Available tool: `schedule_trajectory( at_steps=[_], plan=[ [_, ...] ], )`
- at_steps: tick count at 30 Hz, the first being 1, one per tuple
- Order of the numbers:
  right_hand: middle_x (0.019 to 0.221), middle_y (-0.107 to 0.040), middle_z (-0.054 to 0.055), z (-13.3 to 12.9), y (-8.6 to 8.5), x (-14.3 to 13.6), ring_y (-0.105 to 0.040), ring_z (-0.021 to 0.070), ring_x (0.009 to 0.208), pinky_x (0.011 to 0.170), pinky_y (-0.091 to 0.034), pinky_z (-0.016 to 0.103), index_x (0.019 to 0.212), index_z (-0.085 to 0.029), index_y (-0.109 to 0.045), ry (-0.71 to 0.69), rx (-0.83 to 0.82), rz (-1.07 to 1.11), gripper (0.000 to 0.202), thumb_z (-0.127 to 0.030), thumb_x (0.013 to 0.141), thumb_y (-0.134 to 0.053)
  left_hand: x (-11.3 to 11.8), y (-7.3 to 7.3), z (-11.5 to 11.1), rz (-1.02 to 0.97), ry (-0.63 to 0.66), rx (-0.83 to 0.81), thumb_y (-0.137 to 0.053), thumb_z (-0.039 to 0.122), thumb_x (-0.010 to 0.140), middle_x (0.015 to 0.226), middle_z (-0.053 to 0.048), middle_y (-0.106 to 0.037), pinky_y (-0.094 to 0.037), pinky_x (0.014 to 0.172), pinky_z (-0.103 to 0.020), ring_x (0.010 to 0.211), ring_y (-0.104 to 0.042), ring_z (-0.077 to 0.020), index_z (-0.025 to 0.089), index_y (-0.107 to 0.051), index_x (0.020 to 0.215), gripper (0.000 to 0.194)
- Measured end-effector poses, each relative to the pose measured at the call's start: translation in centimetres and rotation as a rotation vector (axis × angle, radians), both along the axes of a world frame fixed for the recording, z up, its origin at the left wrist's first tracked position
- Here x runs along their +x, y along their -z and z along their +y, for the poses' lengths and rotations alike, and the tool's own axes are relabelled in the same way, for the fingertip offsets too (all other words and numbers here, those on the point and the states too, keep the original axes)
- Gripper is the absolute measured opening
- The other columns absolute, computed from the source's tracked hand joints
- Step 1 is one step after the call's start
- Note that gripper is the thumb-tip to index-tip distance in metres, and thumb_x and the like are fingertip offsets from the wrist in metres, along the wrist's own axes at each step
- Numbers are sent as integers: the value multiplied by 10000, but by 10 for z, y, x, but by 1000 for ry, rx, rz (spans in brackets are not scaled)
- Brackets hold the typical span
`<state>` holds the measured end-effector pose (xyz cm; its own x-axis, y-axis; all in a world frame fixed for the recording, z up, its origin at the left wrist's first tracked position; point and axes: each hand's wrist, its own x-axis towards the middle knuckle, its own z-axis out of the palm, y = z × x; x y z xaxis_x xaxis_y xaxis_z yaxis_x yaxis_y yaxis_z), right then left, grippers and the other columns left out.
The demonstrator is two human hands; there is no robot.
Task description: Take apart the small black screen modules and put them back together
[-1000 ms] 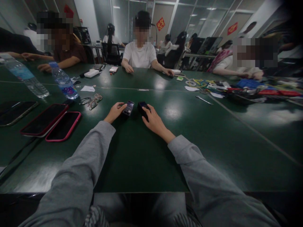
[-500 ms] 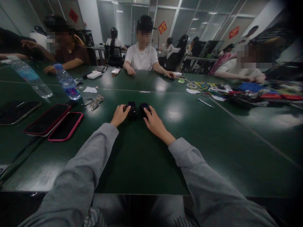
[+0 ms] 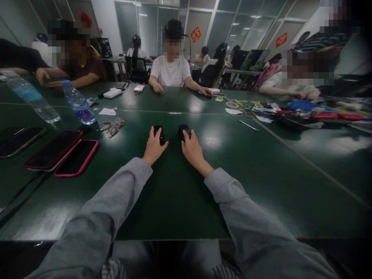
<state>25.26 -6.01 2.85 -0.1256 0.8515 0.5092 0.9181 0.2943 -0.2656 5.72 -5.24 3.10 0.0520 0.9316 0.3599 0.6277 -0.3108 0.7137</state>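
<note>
Two small black devices with screens lie apart on the green table (image 3: pixel 174 197); one shows keys. My left hand (image 3: pixel 154 148) lies over the left device (image 3: pixel 161 136), fingers stretched across it and thumb spread to its lower right. Part of that device is covered by the fingers. At the other one, my right hand (image 3: pixel 193 149) has its fingers bent over the right side of the right device (image 3: pixel 183 128), with the thumb near its lower left. The screen end of this device stays visible beyond the fingertips.
Eyeglasses (image 3: pixel 116 127), phones in red and pink cases (image 3: pixel 77 158) and water bottles (image 3: pixel 78 101) are at left. A metal tool (image 3: pixel 248 125) and a heap of cables (image 3: pixel 305 110) lie at right. Across the table sits a person in white (image 3: pixel 171 71).
The two devices are farther apart, the right one having moved right with my right hand. My left hand shifted from the left device's left side to over it. The view turned slightly.
</note>
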Motion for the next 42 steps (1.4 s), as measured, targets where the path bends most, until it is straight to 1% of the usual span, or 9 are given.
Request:
schedule_trajectory(
  at_steps=[6, 10, 14, 18, 22, 28, 34, 38, 42],
  plan=[
    [1504, -328, 293, 1, -1, 3, -441, 425, 1331, 919, -524, 616, 1491, -105, -372, 39, -37, -19, 547, -247, 963, -368, -1, -5, -3, 0, -13, 36, -615, 291, 869, 1656, -139, -133, -352, 1168, -581, 1462, -296, -426, 196, -384, 1499, 678],
    [1508, -340, 265, 1, 0, 3, -441, 402, 1339, 932, -527, 595, 1492, -127, -375, 39, -23, -17, 543, -241, 961, -383, 2, -18, -10, -24, -25, 221, -591, 260, 884, 1644, -74, -222, -326, 1214, -492, 1486, -289, -332, 232, -429, 1477, 615],
    [1517, -330, 263, 1, 0, 2, -416, 396, 1367, 972, -507, 575, 1494, -125, -375, 61, -50, -14, 546, -239, 960, -394, -9, -27, -3, -88, -127, 412, -611, 219, 860, 1646, -17, -226, -290, 1239, -420, 1512, -239, -279, 281, -434, 1470, 638],
    [1531, -297, 268, 1, -1, 3, -407, 408, 1378, 970, -506, 566, 1507, -146, -359, 63, -92, 21, 555, -271, 969, -406, -42, -17, 18, -47, -243, 379, -625, 194, 829, 1635, -50, -250, -291, 1237, -414, 1501, -269, -285, 251, -451, 1461, 658],
    [1520, -296, 277, 2, 0, 5, -440, 407, 1357, 986, -496, 557, 1503, -145, -364, 47, -105, 58, 552, -281, 970, -410, -71, 4, 36, 42, -312, 151, -662, 216, 791, 1574, -154, -357, -329, 1195, -538, 1449, -355, -367, 170, -525, 1400, 626],
    [1510, -305, 273, 3, 0, 5, -513, 412, 1285, 925, -525, 570, 1495, -170, -372, 43, -117, 98, 553, -292, 959, -428, -72, 17, 44, 125, -191, 113, -680, 315, 802, 1572, -197, -342, -331, 1166, -582, 1438, -356, -401, 152, -520, 1400, 641],
    [1452, -366, 268, 1, -2, 4, -554, 400, 1214, 899, -532, 589, 1481, -153, -396, 37, -110, 126, 550, -264, 943, -419, -61, -2, 28, 186, -137, 317, -483, 488, 943, 1501, -118, -470, -184, 1200, -598, 1464, -311, -333, 226, -604, 1284, 447],
    [1395, -421, 249, 2, -1, 4, -565, 366, 1179, 904, -536, 584, 1475, -150, -400, 51, -38, 182, 555, -259, 931, -420, -51, -15, 12, 357, 28, 388, -590, 533, 869, 1464, -91, -514, -126, 1198, -593, 1441, -329, -336, 255, -644, 1219, 450],
    [1426, -398, 217, 1, -7, 3, -516, 339, 1244, 955, -530, 552, 1474, -174, -386, 58, 75, 205, 535, -251, 945, -407, -46, -16, 7, 453, 111, 397, -633, 467, 837, 1457, -75, -523, -133, 1180, -590, 1430, -333, -341, 281, -658, 1203, 411]
  ],
)
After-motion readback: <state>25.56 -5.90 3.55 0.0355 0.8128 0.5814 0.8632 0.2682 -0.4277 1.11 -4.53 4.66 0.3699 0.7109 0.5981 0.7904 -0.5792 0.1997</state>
